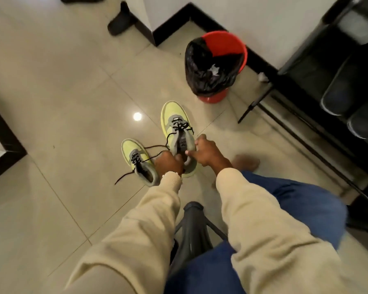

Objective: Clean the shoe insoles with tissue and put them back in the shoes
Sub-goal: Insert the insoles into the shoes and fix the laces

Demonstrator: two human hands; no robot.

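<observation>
Both hands work at the mouth of the right-hand yellow sneaker point(175, 122) on the tiled floor point(72, 102): the left hand point(168, 163) has its fingers curled into the opening, and the right hand point(206, 151) grips the collar's edge. The insole itself is hidden, so if it is going in, it could buckle unseen. The loose black laces point(155, 147) trailing from the other sneaker point(136, 158) just beside could snag a wrist.

Left hand's fingers point(177, 158) hidden inside shoe point(174, 119) — insole unseen.
</observation>
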